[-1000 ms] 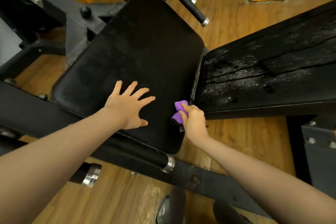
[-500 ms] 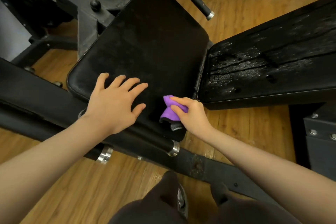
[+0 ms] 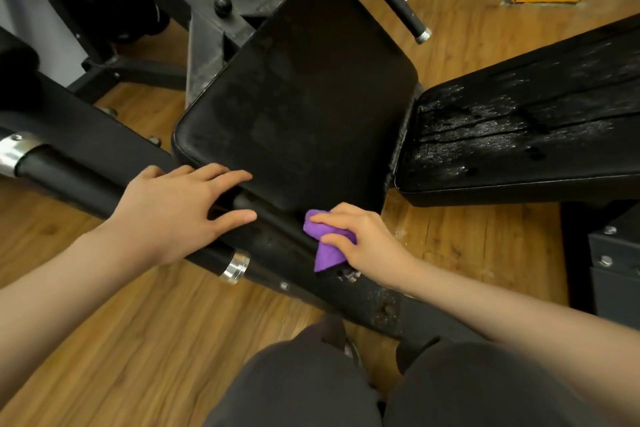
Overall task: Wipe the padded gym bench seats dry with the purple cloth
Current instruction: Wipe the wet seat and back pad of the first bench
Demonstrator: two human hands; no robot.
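Right hand pinches purple cloth below seat pad; left hand spread flat, gripping nothing.

Bare forearms, no sleeves; dark grey trousers.

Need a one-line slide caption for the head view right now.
Right hand grips the purple cloth below the seat pad; left hand rests open on the frame bar.

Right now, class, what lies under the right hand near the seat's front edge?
Under the right hand is the bunched purple cloth, pinched by its fingers over the black metal frame bar. The cloth's far side and the bar beneath are covered.
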